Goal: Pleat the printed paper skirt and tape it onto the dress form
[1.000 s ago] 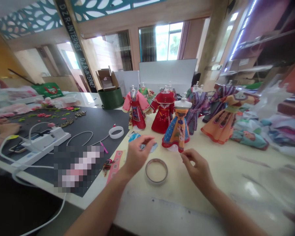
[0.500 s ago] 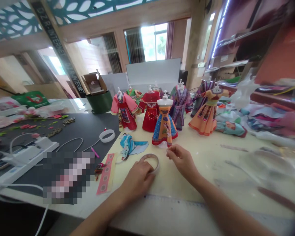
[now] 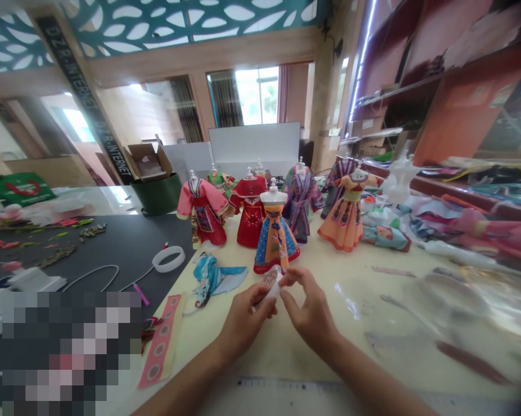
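Between my hands is a roll of tape (image 3: 276,284), raised off the table and tilted almost edge-on. My left hand (image 3: 248,318) grips its near side, thumb and fingers closed round the ring. The bent fingers and thumb of my right hand (image 3: 310,303) pinch at the roll's right edge; whether a loose tape end lies between them is hard to see. Just behind stands a small dress form in an orange and blue dress (image 3: 275,237). To the left lie a piece of blue patterned cloth (image 3: 214,276) and a pink patterned strip (image 3: 161,341).
Other dressed forms stand behind, among them a red dress (image 3: 248,216) and an orange dress (image 3: 344,222). A white ring-shaped roll (image 3: 168,260) sits on the dark mat (image 3: 130,240). Folded cloth (image 3: 388,236) is piled at right, and a ruler (image 3: 281,386) lies along the front edge.
My left hand has lifted the tape roll and turned it on edge. My right hand, apart from the roll before, has come to its right edge. The view has tilted up slightly and shifted right.
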